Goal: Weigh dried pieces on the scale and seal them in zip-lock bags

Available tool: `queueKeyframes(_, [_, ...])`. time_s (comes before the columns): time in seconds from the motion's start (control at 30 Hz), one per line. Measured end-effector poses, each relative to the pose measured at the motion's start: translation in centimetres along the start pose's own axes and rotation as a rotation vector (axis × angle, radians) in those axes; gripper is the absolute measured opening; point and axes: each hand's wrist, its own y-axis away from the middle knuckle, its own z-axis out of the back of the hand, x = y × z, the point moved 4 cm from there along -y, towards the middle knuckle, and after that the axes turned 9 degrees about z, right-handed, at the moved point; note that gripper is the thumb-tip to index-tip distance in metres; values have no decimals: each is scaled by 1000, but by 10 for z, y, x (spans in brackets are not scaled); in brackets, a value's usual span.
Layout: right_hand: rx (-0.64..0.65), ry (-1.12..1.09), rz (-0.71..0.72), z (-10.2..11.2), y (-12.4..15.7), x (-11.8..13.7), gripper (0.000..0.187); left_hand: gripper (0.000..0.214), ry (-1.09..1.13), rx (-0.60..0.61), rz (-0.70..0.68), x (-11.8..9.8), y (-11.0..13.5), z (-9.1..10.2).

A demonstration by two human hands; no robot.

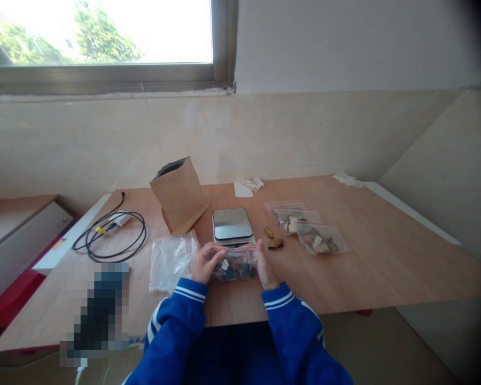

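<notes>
Between my two hands is a clear zip bag (235, 267) with dark and reddish-brown pieces and a small white label inside. My left hand (206, 261) is closed on its upper left corner, thumb along the pinkish zip edge. At the bag's right end, my right hand (266, 267) grips the side, its fingers partly hidden behind. Just beyond the bag stands a kitchen scale (232, 223) with a silver plate, its front edge covered by the bag. Two brown dried pieces (276, 243) lie right of the scale. Beside my left hand lies a clear plastic bag (170, 262).
An opened brown paper pouch (179, 198) leans behind the scale. Several filled zip bags (318, 239) lie at the right. A coiled black cable (144, 235) and a blurred-out dark object (98, 307) are on the left. Crumpled white paper (253, 184) lies near the wall.
</notes>
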Motion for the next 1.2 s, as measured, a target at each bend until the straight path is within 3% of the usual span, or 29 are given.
queueKeyframes(0.13, [-62, -200, -75, 4, -1, -2, 82, 28, -4, -9, 41, -1, 1, 0])
queueKeyframes(0.5, [-130, -27, -54, 7, 0, 5, 80, 31, -30, -57, 48, -3, 4, 5])
queueKeyframes(0.73, [-94, 8, -13, 6, 0, 7, 77, 56, 227, -69, 263, 12, 4, 4])
queueKeyframes(0.93, [-186, 21, -6, 10, 0, 14, 74, 73, 269, -22, 263, 7, 3, 3])
queueKeyframes(1.07, [-281, 94, -83, 40, 2, 20, 69, 71, 98, -116, 119, 3, 2, 10])
queueKeyframes(1.2, [-414, 196, -89, 99, 2, 40, 66, 67, 32, -174, 77, 2, 1, 14])
